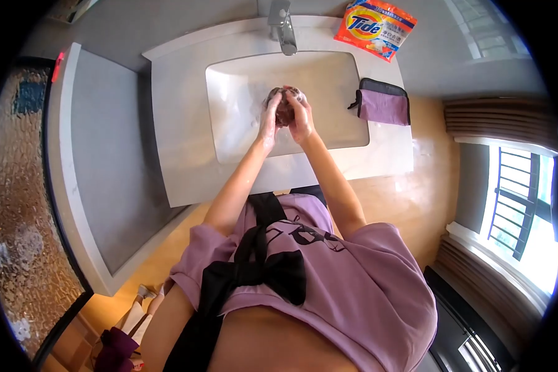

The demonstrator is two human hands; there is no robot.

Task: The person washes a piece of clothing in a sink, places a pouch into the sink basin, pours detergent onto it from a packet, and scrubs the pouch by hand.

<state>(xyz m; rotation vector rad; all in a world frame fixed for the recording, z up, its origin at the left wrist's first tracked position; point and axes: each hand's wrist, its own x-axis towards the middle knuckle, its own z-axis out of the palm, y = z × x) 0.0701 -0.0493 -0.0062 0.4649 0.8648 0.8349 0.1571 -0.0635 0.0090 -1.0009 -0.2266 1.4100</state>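
Observation:
Over the white sink basin, my left hand and my right hand are closed around a dark brownish, wadded bundle that looks like wet cloth. White suds cover the fingers and parts of the bundle. Its exact kind is hidden by the hands. The left hand presses it from the left, the right hand from the right, with the fingertips near each other at the top. Just beyond the hands, the metal faucet points down toward the basin.
An orange Tide detergent bag lies at the counter's back right. A purple and black zip pouch rests on the right of the counter. A grey partition stands at the left, and a barred window is at the right.

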